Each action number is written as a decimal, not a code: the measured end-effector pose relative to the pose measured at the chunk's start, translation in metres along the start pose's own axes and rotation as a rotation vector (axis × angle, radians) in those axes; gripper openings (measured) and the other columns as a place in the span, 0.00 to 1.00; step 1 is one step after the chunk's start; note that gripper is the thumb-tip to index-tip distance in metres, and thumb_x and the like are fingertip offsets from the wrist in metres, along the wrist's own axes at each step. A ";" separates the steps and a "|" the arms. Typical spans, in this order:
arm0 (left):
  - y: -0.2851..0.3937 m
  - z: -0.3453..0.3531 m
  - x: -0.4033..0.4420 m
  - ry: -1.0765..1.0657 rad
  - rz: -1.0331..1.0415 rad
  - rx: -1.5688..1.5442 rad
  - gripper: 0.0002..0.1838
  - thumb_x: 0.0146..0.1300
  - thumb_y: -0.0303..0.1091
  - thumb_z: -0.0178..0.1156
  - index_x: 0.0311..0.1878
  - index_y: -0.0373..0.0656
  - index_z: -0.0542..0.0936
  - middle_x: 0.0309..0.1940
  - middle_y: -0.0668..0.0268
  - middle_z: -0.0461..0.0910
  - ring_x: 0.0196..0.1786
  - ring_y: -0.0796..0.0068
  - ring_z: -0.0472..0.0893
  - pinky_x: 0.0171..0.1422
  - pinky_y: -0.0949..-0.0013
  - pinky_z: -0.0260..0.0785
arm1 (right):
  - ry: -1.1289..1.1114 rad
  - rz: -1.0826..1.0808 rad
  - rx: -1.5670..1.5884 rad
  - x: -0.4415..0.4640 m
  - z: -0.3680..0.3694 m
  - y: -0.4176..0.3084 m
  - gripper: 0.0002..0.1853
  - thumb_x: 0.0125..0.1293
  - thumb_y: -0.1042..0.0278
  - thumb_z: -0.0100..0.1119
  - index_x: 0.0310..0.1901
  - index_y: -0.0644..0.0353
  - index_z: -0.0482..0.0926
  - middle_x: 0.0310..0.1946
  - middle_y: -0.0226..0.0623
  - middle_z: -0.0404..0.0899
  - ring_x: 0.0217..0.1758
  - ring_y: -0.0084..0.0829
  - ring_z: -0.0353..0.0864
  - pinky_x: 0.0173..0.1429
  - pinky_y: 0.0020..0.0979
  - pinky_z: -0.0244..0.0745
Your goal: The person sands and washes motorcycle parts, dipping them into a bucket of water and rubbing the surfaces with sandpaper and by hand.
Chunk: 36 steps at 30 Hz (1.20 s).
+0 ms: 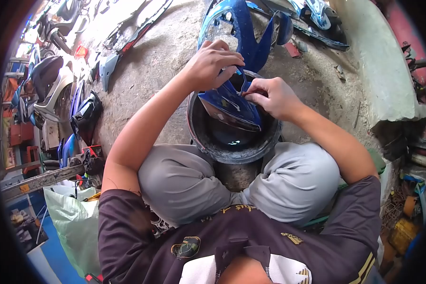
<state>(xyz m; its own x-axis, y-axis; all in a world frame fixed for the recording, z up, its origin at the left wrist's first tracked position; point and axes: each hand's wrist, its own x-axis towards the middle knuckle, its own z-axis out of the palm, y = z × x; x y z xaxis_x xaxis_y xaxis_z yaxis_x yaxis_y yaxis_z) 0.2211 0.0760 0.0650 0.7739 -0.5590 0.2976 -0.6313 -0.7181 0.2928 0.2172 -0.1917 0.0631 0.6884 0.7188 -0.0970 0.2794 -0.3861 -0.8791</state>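
Observation:
A blue glossy panel (232, 105) is held at a tilt over a round black basin (203, 142) that has dark liquid in it. My left hand (213, 65) is closed on the panel's upper end, with fingers curled over its edge. From the right, my right hand (272, 97) pinches a small reddish-brown piece (252, 93) against the panel's side. The tips of some fingers are hidden. A larger blue fairing (251, 35) lies on the floor just behind the basin.
My bent knees flank the basin. Motorcycle panels (52, 90) are piled at the left, above a pale green sack (73, 222). More blue parts (317, 16) lie at the back right, beside a concrete ledge (388, 71). A red fragment (292, 49) rests on the floor.

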 end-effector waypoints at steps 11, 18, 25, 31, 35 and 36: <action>0.007 0.004 -0.001 0.050 -0.017 -0.056 0.13 0.66 0.39 0.67 0.52 0.52 0.91 0.51 0.73 0.91 0.55 0.60 0.80 0.67 0.53 0.68 | 0.094 -0.140 -0.040 0.006 0.014 0.005 0.07 0.70 0.71 0.72 0.44 0.65 0.89 0.36 0.47 0.91 0.39 0.34 0.92 0.48 0.35 0.82; 0.023 -0.007 -0.003 -0.047 -0.033 -0.030 0.15 0.69 0.34 0.63 0.56 0.49 0.90 0.60 0.67 0.89 0.62 0.57 0.81 0.73 0.51 0.69 | 0.001 -0.275 -0.237 0.007 0.005 0.000 0.08 0.69 0.67 0.71 0.43 0.62 0.88 0.38 0.51 0.90 0.44 0.51 0.92 0.50 0.44 0.83; 0.035 -0.010 -0.005 -0.122 -0.074 0.076 0.23 0.63 0.33 0.58 0.60 0.52 0.90 0.64 0.70 0.88 0.63 0.57 0.81 0.75 0.51 0.68 | -0.016 -0.283 -0.338 0.005 0.011 -0.013 0.09 0.69 0.64 0.71 0.42 0.61 0.87 0.38 0.52 0.89 0.45 0.55 0.90 0.50 0.48 0.83; 0.035 -0.010 -0.008 -0.163 -0.097 0.126 0.24 0.66 0.37 0.59 0.65 0.53 0.87 0.71 0.69 0.84 0.67 0.56 0.80 0.77 0.49 0.68 | 0.011 -0.175 -0.336 0.002 -0.001 -0.017 0.09 0.70 0.65 0.72 0.43 0.61 0.87 0.40 0.53 0.91 0.46 0.52 0.92 0.51 0.45 0.83; 0.022 -0.003 -0.020 -0.118 -0.120 0.109 0.24 0.68 0.40 0.60 0.66 0.53 0.86 0.73 0.69 0.82 0.68 0.55 0.80 0.77 0.47 0.69 | -0.023 -0.129 -0.314 -0.010 -0.012 -0.020 0.10 0.71 0.65 0.72 0.46 0.61 0.88 0.38 0.49 0.91 0.43 0.43 0.91 0.50 0.40 0.82; 0.021 -0.003 -0.022 -0.111 -0.122 0.106 0.23 0.68 0.39 0.60 0.66 0.53 0.85 0.73 0.69 0.82 0.68 0.55 0.80 0.77 0.45 0.69 | -0.006 -0.132 -0.316 -0.012 -0.016 -0.025 0.10 0.71 0.65 0.71 0.47 0.62 0.87 0.35 0.46 0.90 0.39 0.36 0.90 0.48 0.36 0.81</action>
<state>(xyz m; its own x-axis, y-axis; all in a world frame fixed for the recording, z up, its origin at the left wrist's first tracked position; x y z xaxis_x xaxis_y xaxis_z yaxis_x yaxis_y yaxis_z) 0.1904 0.0746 0.0675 0.8487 -0.5034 0.1622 -0.5285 -0.8196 0.2215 0.2122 -0.2000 0.0935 0.6288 0.7776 0.0048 0.5599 -0.4485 -0.6966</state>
